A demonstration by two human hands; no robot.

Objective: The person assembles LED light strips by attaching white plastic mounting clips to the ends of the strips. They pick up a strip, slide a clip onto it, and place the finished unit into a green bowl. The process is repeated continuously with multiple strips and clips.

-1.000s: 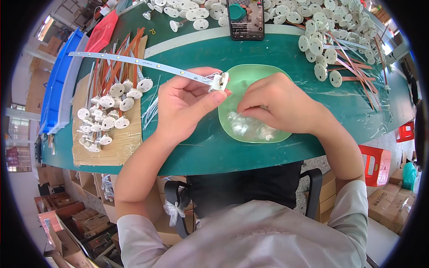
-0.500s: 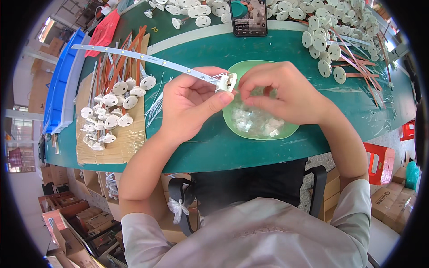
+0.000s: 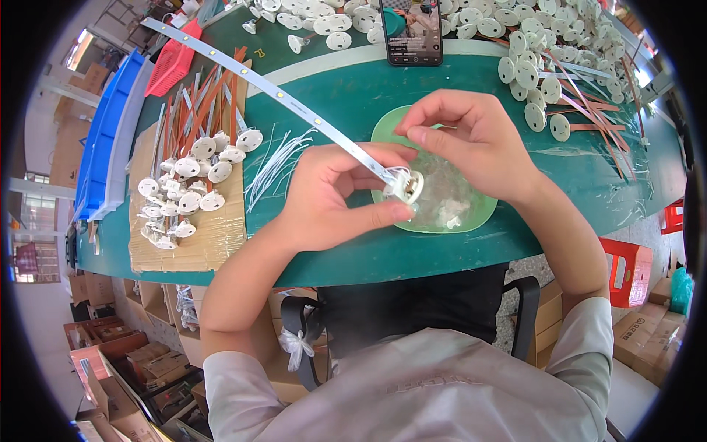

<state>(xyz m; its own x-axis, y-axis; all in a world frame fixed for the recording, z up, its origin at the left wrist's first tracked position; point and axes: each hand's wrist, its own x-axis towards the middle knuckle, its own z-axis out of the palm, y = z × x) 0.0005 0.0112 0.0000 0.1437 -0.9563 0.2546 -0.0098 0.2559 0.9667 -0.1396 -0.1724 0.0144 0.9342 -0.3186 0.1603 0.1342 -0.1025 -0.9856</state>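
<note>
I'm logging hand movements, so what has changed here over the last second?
The left hand, still holding the light strip, moved right and nearer the body; the strip's far end swung up and away. The right hand moved away from the body, over the green bowl's far part; whether it pinches anything is unclear. Bowl, phone and cardboard stayed put.

Straight out beyond the fingers (image 3: pixel 445 109), a phone (image 3: pixel 412 53) with a lit screen sits on the table. Far left of the fingers are a blue bin (image 3: pixel 103 158) and a red basket (image 3: pixel 163 76). Well to their right stands a red stool (image 3: pixel 639 272), with cardboard boxes (image 3: pixel 642 335) near it. Below the fingers, a white plastic bag (image 3: pixel 296 345) hangs at a black armrest (image 3: pixel 524 317)'s twin.
</note>
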